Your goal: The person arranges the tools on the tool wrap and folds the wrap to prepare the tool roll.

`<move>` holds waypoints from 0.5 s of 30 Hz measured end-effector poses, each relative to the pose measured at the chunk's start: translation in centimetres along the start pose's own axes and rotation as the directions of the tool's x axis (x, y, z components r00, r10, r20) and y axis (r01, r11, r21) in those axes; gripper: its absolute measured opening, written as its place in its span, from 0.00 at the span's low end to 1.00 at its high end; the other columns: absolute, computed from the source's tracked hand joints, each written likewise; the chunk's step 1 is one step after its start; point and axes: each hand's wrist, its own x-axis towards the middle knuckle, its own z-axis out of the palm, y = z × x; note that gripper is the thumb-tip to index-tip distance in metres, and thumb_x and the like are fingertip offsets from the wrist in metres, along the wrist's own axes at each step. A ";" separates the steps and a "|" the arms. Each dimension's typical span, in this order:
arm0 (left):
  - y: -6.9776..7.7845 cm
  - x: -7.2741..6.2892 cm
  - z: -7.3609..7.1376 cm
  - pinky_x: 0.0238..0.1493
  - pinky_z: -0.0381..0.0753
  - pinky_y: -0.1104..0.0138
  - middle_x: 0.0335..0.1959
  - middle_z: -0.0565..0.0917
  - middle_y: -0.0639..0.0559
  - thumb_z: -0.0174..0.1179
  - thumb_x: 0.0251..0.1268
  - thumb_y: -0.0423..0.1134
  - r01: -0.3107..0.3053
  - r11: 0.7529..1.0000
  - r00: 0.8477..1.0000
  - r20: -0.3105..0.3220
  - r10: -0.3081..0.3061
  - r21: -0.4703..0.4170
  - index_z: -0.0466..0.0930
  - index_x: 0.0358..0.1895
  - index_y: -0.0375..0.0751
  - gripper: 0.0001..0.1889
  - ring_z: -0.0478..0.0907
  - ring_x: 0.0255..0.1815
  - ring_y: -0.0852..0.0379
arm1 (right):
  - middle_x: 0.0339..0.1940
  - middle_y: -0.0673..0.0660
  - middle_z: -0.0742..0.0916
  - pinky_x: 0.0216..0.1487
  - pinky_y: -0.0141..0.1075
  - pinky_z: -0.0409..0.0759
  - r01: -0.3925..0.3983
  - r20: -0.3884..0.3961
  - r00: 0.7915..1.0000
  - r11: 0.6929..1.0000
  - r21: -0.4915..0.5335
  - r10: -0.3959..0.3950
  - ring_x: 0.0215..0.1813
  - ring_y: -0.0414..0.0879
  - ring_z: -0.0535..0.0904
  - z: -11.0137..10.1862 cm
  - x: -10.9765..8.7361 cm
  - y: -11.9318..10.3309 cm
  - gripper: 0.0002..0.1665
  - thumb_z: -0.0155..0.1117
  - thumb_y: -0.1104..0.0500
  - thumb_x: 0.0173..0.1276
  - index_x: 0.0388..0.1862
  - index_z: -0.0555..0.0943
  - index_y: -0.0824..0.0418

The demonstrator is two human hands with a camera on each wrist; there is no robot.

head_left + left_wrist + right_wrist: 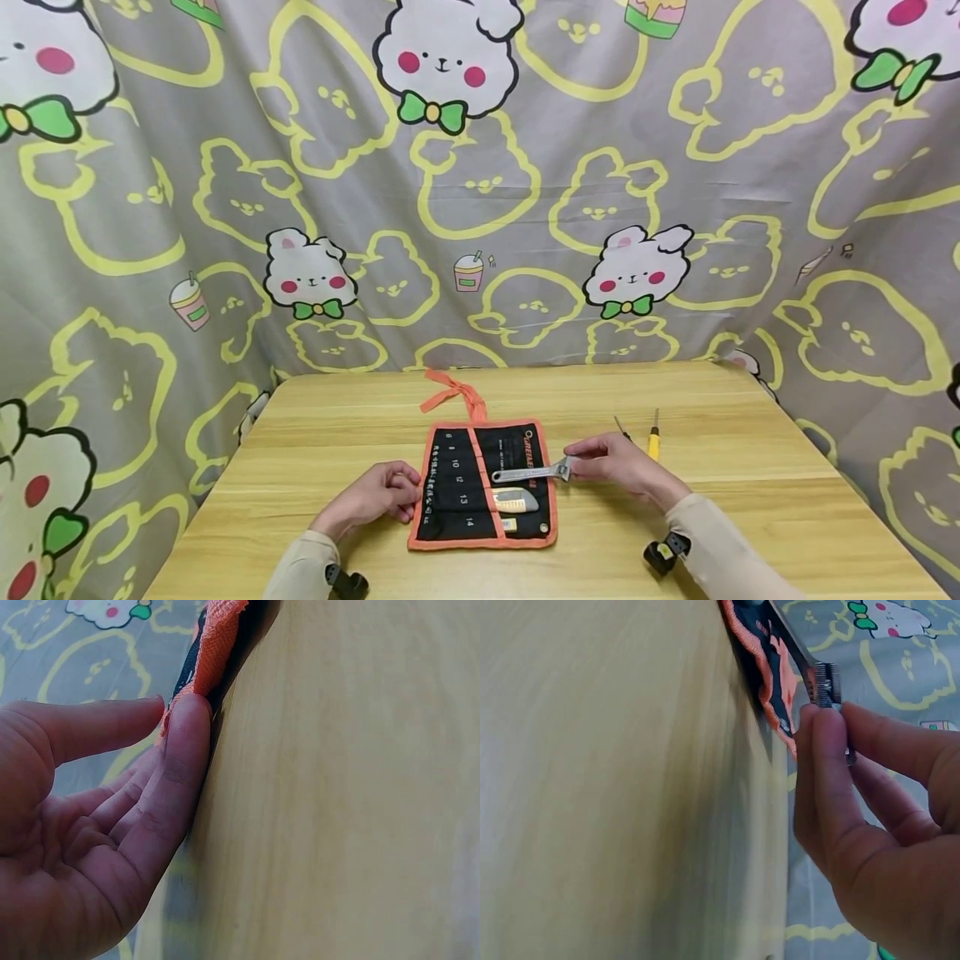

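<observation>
A black tool pouch (450,525) with orange trim lies unrolled on the table, its slots numbered along the left part. My left hand (382,492) pinches the pouch's left edge between thumb and fingers; in the left wrist view the orange binding (219,645) sits at the fingertips. With my right hand (611,462) I hold a silver adjustable wrench (528,474) by its jaw end, the handle pointing left over the pouch. In the right wrist view its knurled screw (825,682) shows just above the fingertips. A utility knife (517,500) sits in a pouch slot, below the wrench.
Beyond my right hand lies a screwdriver with a yellow handle (654,443), beside another thin dark-shafted tool (622,427). Orange tie straps (457,390) trail from the pouch's far edge. A patterned curtain (465,200) hangs behind the wooden table (337,417).
</observation>
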 end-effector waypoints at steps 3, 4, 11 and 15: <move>0.0 0.0 0.0 0.34 0.88 0.63 0.32 0.86 0.48 0.58 0.73 0.27 0.002 1.000 1.000 -0.002 -0.002 0.000 0.70 0.52 0.24 0.12 0.82 0.29 0.56 | 0.51 0.68 0.85 0.49 0.39 0.88 -0.018 -0.014 1.000 1.000 -0.020 0.018 0.46 0.49 0.86 0.6 0.0 -0.5 0.23 0.66 0.70 0.69 0.60 0.77 0.82; 0.0 0.0 0.0 0.34 0.88 0.63 0.32 0.86 0.47 0.58 0.73 0.27 0.002 1.000 1.000 -0.002 -0.002 0.001 0.70 0.53 0.24 0.12 0.82 0.29 0.56 | 0.51 0.67 0.85 0.49 0.38 0.88 -0.024 -0.023 0.999 0.999 -0.036 0.024 0.46 0.49 0.86 0.8 0.1 -0.7 0.22 0.66 0.70 0.69 0.59 0.78 0.81; 0.0 0.0 0.0 0.34 0.88 0.64 0.31 0.86 0.48 0.58 0.73 0.28 0.006 1.000 1.000 -0.006 -0.006 0.005 0.71 0.52 0.25 0.11 0.82 0.29 0.57 | 0.45 0.63 0.85 0.43 0.38 0.88 -0.055 -0.081 0.996 0.985 -0.166 0.042 0.40 0.46 0.84 1.5 0.8 -1.8 0.16 0.66 0.72 0.68 0.54 0.83 0.76; 0.0 0.0 0.0 0.34 0.88 0.64 0.32 0.86 0.48 0.58 0.73 0.29 0.008 1.000 1.000 -0.011 -0.008 0.011 0.72 0.52 0.26 0.11 0.82 0.29 0.57 | 0.42 0.60 0.86 0.41 0.39 0.87 -0.040 -0.064 0.998 0.969 -0.242 0.025 0.39 0.46 0.83 1.4 1.2 -2.4 0.14 0.66 0.73 0.66 0.51 0.85 0.73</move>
